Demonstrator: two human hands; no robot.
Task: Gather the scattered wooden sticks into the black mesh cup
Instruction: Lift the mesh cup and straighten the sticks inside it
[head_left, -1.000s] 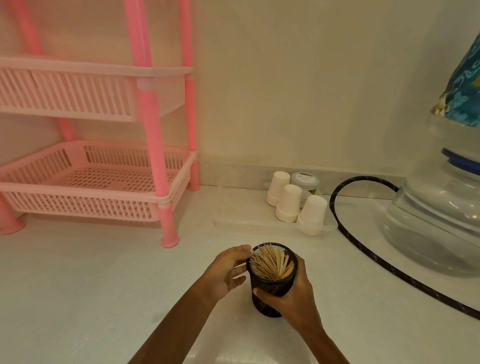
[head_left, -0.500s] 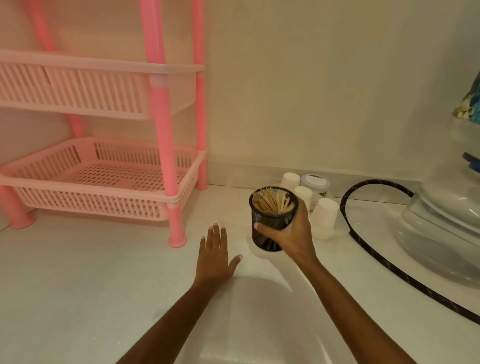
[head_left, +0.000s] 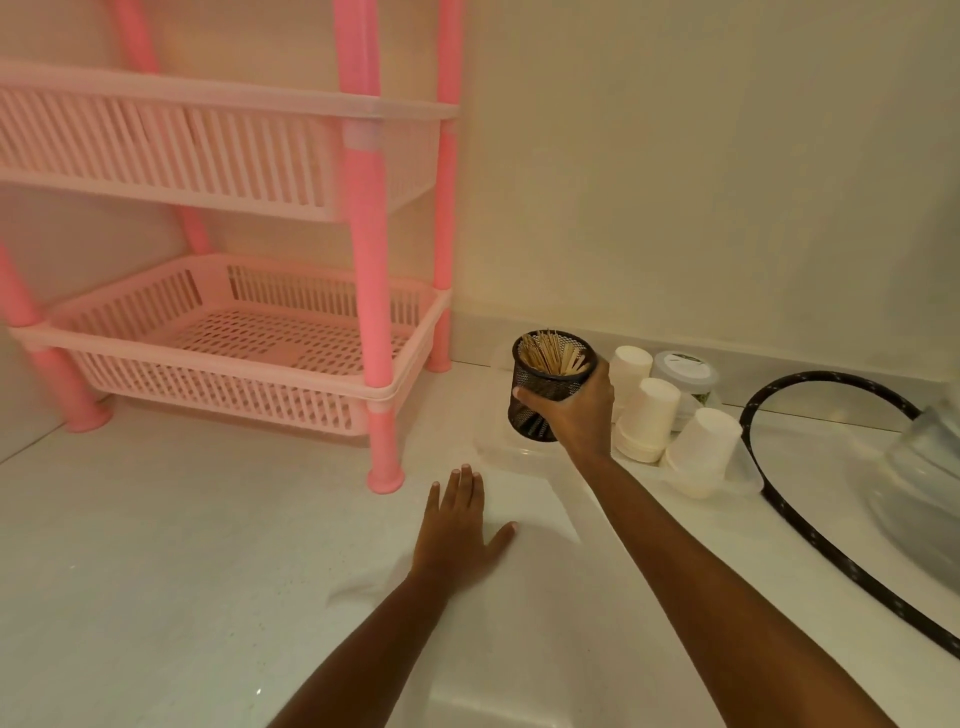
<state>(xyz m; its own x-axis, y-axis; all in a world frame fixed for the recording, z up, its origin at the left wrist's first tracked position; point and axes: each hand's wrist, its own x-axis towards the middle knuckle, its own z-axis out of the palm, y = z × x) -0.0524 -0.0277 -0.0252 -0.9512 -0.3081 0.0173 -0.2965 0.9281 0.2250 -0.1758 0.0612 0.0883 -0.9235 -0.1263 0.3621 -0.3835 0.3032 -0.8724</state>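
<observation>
Now right hand (head_left: 574, 415) carried black mesh cup (head_left: 551, 384) farther toward wall.

**Pink rack and paper cups line a white counter**

A two-tier pink plastic rack (head_left: 371, 312) fills the left of the frame; at centre right, three upturned white paper cups (head_left: 647, 418) lean in a clear tray (head_left: 511, 454) beside a grey-lidded jar (head_left: 683, 368); a black cord (head_left: 831, 543) loops across the white counter (head_left: 156, 545) at right, near a blurred clear container (head_left: 924, 467).
</observation>
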